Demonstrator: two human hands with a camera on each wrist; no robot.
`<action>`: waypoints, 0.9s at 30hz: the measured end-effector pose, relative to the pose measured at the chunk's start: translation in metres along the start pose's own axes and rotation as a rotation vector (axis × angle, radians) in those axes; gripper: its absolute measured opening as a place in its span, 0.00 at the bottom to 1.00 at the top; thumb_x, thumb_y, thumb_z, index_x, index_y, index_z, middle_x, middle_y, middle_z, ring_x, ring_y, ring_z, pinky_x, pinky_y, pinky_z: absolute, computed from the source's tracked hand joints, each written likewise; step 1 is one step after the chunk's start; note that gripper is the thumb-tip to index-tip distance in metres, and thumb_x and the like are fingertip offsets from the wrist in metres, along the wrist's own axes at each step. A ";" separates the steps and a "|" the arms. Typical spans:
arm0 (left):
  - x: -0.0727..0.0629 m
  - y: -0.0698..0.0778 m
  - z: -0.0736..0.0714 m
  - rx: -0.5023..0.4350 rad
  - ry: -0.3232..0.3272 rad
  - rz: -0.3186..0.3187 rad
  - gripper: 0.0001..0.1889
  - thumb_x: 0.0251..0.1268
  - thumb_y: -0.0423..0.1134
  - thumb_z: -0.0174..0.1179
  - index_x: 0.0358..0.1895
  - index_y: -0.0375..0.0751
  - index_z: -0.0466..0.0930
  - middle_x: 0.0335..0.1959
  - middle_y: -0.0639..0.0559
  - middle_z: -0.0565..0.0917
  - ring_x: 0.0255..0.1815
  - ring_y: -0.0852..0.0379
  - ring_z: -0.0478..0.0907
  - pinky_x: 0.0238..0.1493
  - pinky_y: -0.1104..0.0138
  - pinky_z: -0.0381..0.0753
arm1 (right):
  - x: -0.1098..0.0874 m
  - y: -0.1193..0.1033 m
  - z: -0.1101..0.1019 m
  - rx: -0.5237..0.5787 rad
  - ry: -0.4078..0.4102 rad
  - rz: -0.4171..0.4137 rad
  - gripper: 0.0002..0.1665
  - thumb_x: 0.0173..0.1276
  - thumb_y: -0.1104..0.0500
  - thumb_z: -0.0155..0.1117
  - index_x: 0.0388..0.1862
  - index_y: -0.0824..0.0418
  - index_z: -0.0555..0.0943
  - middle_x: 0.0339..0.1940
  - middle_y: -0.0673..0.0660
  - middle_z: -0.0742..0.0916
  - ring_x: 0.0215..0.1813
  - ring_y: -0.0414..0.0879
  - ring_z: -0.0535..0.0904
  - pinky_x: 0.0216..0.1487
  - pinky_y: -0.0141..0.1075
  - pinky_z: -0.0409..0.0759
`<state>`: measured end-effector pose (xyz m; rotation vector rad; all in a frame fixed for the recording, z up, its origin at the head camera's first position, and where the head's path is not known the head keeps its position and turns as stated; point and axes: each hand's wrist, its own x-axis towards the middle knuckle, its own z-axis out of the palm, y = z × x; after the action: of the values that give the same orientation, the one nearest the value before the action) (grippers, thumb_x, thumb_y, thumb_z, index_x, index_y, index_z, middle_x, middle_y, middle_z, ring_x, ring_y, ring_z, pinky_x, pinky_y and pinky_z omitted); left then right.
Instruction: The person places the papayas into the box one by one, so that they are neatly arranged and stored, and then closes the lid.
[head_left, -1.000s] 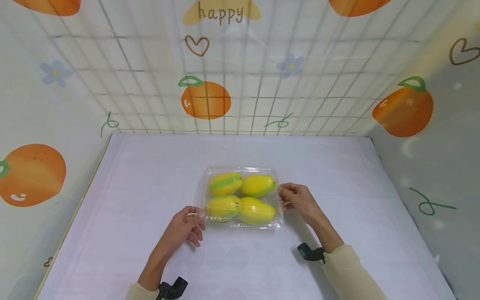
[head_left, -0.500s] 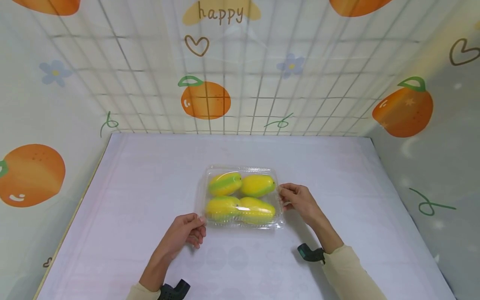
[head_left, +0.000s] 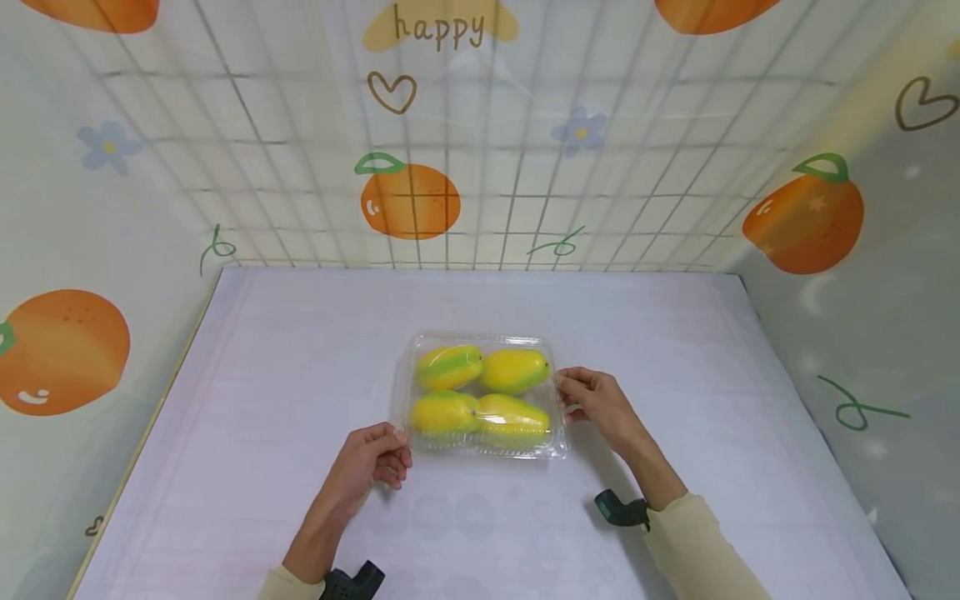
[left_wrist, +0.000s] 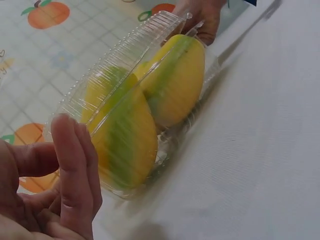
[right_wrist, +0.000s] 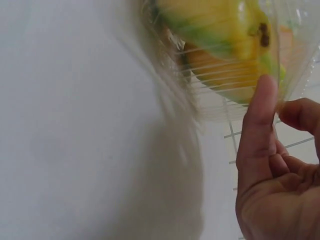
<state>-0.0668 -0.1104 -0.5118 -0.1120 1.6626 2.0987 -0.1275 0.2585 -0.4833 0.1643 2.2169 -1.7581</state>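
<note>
A clear plastic clamshell box point(head_left: 517, 454) lies on the white table, its lid down over several yellow mangoes point(head_left: 513, 370) with green streaks. At the box's near left corner, my left hand point(head_left: 371, 462) pinches the rim between thumb and fingers, the other fingers curled beneath. My right hand point(head_left: 600, 404) pinches the right edge. In the left wrist view, the ridged lid point(left_wrist: 135, 55) slants above two large mangoes point(left_wrist: 175, 80). The right wrist view has my right index finger point(right_wrist: 257, 130) and thumb meeting at the box's edge.
White cloth point(head_left: 300, 350) covers the table around the box. A printed curtain point(head_left: 480, 167) with oranges, hearts and grid lines forms the back and sides. Black wrist cameras point(head_left: 621, 507) sit on both wrists, near the cream sleeves point(head_left: 701, 542).
My left hand has slid slightly down along the box's left corner, its thumb now on top of the rim. The glare on the lid's front has shifted. My right hand has stayed put.
</note>
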 end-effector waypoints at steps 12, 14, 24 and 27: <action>-0.001 -0.002 0.009 -0.022 0.098 0.024 0.09 0.72 0.31 0.56 0.31 0.32 0.77 0.21 0.48 0.80 0.17 0.59 0.75 0.20 0.70 0.81 | 0.000 0.006 0.000 -0.015 0.007 -0.022 0.28 0.79 0.51 0.57 0.61 0.75 0.74 0.36 0.57 0.82 0.37 0.45 0.79 0.35 0.34 0.86; 0.000 -0.002 0.009 -0.025 0.107 0.028 0.09 0.72 0.30 0.55 0.31 0.31 0.77 0.21 0.47 0.79 0.17 0.59 0.75 0.20 0.70 0.81 | -0.001 0.005 0.000 -0.027 0.013 -0.014 0.31 0.79 0.47 0.56 0.62 0.74 0.75 0.36 0.58 0.82 0.38 0.46 0.79 0.37 0.35 0.86; 0.001 -0.005 0.013 -0.042 0.133 0.035 0.10 0.73 0.31 0.55 0.33 0.27 0.77 0.21 0.46 0.80 0.17 0.58 0.76 0.21 0.69 0.82 | -0.041 0.004 0.000 -0.068 -0.085 0.079 0.37 0.80 0.41 0.52 0.66 0.73 0.71 0.38 0.58 0.80 0.42 0.50 0.79 0.38 0.43 0.87; 0.001 -0.005 0.014 -0.038 0.150 0.033 0.10 0.72 0.31 0.55 0.32 0.28 0.77 0.21 0.46 0.79 0.17 0.57 0.75 0.21 0.69 0.82 | -0.060 0.003 0.002 -0.044 -0.146 0.077 0.35 0.80 0.45 0.54 0.67 0.75 0.69 0.39 0.61 0.84 0.43 0.54 0.84 0.37 0.45 0.88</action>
<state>-0.0627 -0.0964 -0.5135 -0.2612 1.7205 2.1946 -0.0700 0.2629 -0.4678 0.1061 2.1151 -1.6255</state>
